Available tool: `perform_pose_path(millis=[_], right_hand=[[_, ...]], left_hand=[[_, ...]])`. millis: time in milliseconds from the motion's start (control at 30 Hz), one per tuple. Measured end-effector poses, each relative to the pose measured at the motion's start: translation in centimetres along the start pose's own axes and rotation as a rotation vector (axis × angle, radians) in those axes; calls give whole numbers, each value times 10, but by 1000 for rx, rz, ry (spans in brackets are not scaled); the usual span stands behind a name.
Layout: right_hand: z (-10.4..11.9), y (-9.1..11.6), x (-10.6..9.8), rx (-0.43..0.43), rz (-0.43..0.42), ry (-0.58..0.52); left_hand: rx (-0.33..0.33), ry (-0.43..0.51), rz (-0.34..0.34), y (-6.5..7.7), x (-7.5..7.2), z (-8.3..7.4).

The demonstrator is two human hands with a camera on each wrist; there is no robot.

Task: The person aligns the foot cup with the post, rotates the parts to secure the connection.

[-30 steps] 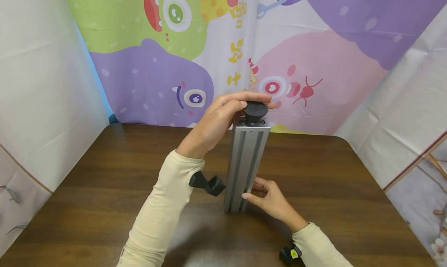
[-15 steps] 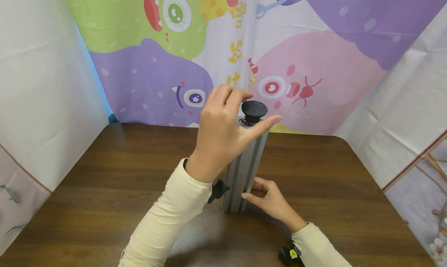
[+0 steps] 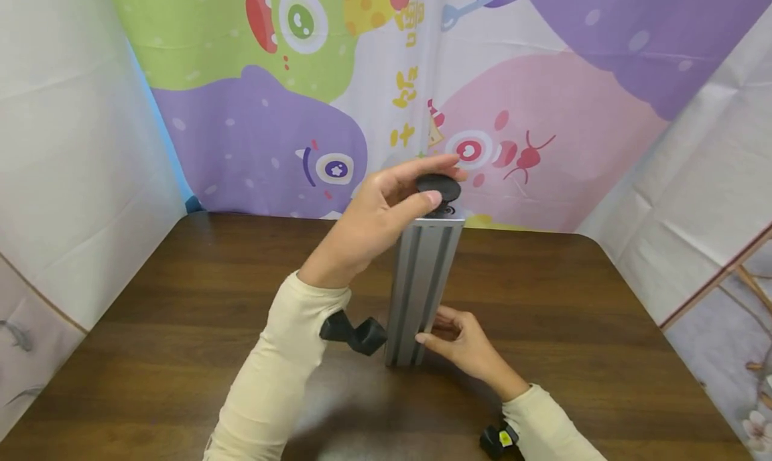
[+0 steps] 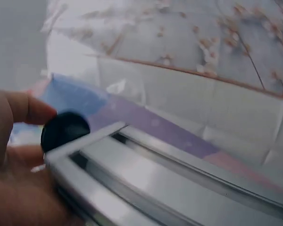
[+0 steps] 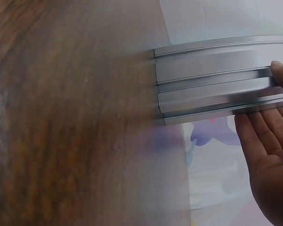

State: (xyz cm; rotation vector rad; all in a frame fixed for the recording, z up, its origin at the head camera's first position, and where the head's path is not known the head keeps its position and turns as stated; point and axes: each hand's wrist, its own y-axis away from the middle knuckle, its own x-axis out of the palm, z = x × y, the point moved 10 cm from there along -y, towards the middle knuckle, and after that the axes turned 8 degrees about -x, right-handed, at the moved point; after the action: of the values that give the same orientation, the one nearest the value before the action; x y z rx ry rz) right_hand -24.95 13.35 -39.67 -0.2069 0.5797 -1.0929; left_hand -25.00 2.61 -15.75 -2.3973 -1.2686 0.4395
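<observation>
An aluminium extrusion profile (image 3: 425,267) stands upright on the table, its long grooves facing me. On its top end sits a black round foot (image 3: 445,185) with a wide disc. My left hand (image 3: 370,220) pinches this foot between the thumb in front and the fingers behind; the left wrist view shows a fingertip at the disc's (image 4: 66,131) edge. Low on the profile, my right hand (image 3: 467,350) holds its right side, thumb on the front face. The right wrist view shows the thumb and fingers on two faces of the profile (image 5: 203,70).
The brown wooden table (image 3: 241,280) extends around the profile. Behind it hangs a curtain (image 3: 271,133) printed with cartoon monsters, and pale cloth panels (image 3: 72,112) close off both sides. A black wrist mount (image 3: 356,334) juts from the left sleeve beside the profile.
My left hand has turned at the foot, swinging its thumb to the right and then back, with the fingers returning behind the disc. The right hand and profile have stayed in place.
</observation>
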Motion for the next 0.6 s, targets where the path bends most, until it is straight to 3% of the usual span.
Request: perform_pose_path(millis=[67, 167, 233, 333, 367, 433, 533, 600], right_hand=[[0, 0, 0, 8, 3, -2], [-1, 1, 0, 26, 7, -10], [-2, 1, 0, 38, 8, -14], [-2, 2, 0, 49, 7, -15], [-2, 2, 0, 51, 8, -17], [-2, 2, 1, 53, 12, -23], [-3, 2, 1, 54, 15, -29], [-3, 1, 1, 55, 17, -26]], left_hand=[[-47, 115, 117, -1, 4, 4], [-35, 140, 225, -1, 8, 5], [-31, 133, 254, 0, 9, 5], [-31, 80, 205, -1, 6, 6], [-18, 35, 159, -1, 3, 5], [48, -133, 5, 1, -5, -1], [206, -505, -298, 13, -14, -22], [297, -738, -481, 23, -12, -36]])
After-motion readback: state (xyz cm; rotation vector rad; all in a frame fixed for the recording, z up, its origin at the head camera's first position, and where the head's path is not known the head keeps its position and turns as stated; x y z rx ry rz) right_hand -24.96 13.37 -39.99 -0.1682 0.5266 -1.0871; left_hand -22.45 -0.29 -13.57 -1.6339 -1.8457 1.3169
